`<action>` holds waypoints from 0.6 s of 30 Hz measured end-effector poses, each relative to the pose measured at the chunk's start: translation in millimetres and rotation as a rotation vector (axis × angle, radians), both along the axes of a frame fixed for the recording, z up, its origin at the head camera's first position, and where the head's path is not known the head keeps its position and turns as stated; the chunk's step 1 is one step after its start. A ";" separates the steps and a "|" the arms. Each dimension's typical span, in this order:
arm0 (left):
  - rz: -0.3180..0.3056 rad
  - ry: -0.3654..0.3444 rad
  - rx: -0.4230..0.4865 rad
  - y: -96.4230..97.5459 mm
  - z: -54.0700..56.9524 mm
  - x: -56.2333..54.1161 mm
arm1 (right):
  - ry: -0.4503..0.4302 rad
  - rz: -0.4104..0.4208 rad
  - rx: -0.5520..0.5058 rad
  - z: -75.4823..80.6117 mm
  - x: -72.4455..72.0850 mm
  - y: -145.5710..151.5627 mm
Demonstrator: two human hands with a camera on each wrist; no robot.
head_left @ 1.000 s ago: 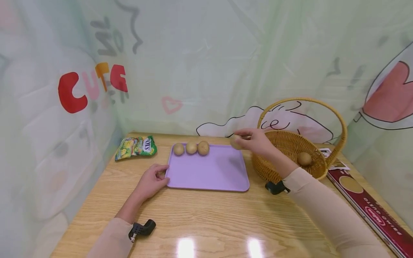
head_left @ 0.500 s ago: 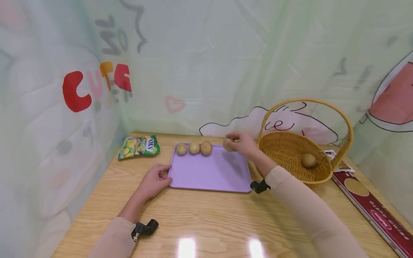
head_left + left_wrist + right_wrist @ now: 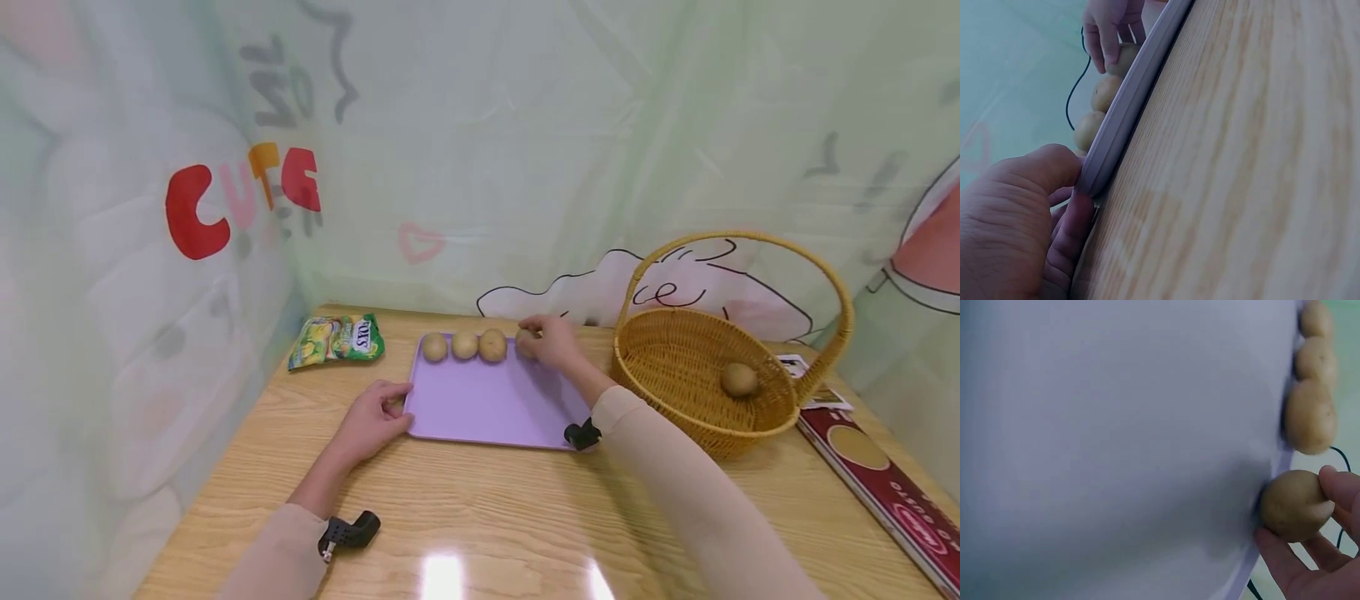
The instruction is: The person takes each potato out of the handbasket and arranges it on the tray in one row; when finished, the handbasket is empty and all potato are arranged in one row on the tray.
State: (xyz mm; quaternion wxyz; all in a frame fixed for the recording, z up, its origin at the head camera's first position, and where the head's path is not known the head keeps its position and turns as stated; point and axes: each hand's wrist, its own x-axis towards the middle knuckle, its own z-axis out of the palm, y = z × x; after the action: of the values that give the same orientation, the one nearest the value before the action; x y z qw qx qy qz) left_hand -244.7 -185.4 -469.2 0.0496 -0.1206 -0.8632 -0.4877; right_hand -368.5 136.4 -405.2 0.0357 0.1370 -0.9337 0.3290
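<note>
A lilac tray [image 3: 480, 408] lies on the wooden table, with three potatoes [image 3: 464, 346] in a row along its back edge, left of centre. My right hand [image 3: 551, 343] holds another potato [image 3: 1296, 506] between thumb and fingers at the tray's back edge, just right of that row. In the right wrist view a small gap separates it from the nearest potato [image 3: 1310, 419]. My left hand [image 3: 372, 419] grips the tray's left edge, thumb and curled fingers at the rim [image 3: 1110, 150]. A further potato [image 3: 739, 379] sits inside the wicker basket.
The wicker basket [image 3: 675, 408] with its tall arched handle stands right of the tray. Beyond it lie a long dark red box [image 3: 873, 479] and a printed card [image 3: 832, 397]. A green and yellow snack packet [image 3: 337, 340] lies at the back left. Printed curtains enclose the table.
My right hand has carried the potato left and down from beside the basket to the tray's back edge. The left hand has stayed at the tray. The head view has shifted slightly right.
</note>
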 end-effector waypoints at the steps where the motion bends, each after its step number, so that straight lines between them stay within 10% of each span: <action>1: 0.001 0.000 -0.003 0.3 0.3 0.2 | 0.003 0.000 0.020 0.1 1.3 -2.6; 18: 0.006 -0.007 -0.001 0.5 0.5 -0.5 | 0.035 0.097 0.146 8.6 9.5 -5.3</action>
State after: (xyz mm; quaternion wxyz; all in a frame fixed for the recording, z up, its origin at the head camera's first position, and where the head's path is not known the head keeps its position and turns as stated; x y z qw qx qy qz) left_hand -245.1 -184.9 -468.7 0.0481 -0.1165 -0.8639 -0.4876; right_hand -359.0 131.1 -396.6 0.0260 0.1901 -0.9467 0.2587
